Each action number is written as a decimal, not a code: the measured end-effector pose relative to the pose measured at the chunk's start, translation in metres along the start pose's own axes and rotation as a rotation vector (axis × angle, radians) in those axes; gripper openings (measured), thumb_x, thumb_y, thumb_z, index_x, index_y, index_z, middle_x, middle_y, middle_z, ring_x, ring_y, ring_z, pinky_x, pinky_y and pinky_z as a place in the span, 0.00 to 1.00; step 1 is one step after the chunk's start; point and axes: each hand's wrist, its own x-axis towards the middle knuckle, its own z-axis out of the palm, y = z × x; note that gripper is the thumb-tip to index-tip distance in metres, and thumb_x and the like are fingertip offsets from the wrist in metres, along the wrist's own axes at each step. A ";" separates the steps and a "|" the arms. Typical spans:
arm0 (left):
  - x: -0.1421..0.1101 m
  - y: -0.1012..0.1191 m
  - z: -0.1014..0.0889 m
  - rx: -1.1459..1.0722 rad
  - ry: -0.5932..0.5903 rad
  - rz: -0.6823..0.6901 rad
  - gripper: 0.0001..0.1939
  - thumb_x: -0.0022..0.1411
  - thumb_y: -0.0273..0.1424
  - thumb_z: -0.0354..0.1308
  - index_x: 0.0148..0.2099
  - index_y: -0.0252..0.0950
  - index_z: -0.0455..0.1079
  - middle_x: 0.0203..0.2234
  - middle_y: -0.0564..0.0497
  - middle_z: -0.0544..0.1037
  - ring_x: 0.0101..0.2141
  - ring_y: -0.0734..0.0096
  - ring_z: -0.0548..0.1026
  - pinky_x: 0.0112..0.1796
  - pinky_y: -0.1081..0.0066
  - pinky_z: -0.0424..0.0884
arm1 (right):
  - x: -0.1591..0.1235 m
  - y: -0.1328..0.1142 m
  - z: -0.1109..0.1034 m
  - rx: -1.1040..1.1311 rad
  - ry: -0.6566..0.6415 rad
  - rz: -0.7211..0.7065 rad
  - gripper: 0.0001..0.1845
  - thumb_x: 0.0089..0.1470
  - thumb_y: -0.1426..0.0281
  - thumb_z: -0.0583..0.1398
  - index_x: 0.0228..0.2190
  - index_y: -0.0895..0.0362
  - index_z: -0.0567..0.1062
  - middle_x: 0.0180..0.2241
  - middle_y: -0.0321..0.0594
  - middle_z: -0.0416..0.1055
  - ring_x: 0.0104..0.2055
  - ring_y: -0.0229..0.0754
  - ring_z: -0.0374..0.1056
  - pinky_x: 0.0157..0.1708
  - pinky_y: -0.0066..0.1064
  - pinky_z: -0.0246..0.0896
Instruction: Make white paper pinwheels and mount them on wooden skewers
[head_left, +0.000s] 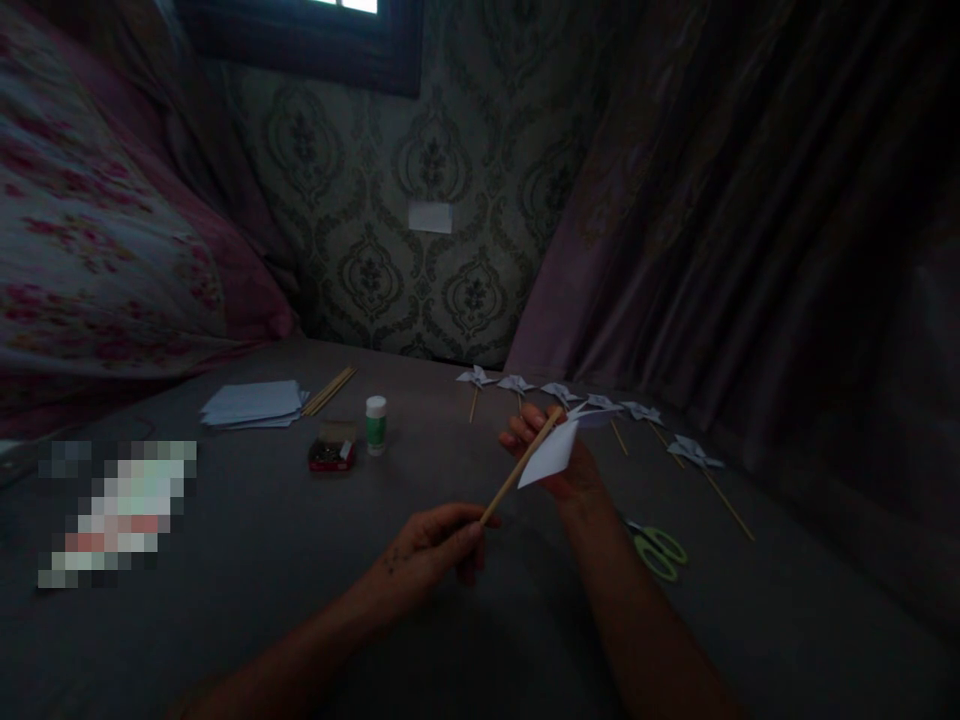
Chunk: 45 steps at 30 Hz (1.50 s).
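Pinched between the thumb and fingers of my left hand point(442, 545) is the lower end of a thin wooden stick point(517, 470), which slants up to the right. A white paper pinwheel point(551, 455) sits at the stick's upper end. My right hand point(566, 470) is behind the pinwheel, its fingers curled round the top of the stick; the paper hides part of the palm. Just right of my right forearm lie scissors point(660, 550) with yellow-green handles.
Several finished-looking paper pinwheels point(696, 453) on sticks lie in a row at the back right. At the back left are a paper stack point(251, 402), loose sticks point(330, 390), a small red box point(332, 450) of metal bits and a green-and-white glue stick point(376, 425).
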 end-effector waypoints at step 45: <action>0.007 -0.010 -0.008 -0.253 0.131 -0.130 0.17 0.52 0.38 0.63 0.42 0.32 0.73 0.22 0.54 0.69 0.22 0.79 0.65 0.25 0.75 0.59 | 0.012 0.019 -0.003 -0.044 0.378 0.032 0.11 0.36 0.69 0.68 0.26 0.55 0.75 0.25 0.31 0.73 0.27 0.34 0.68 0.30 0.28 0.65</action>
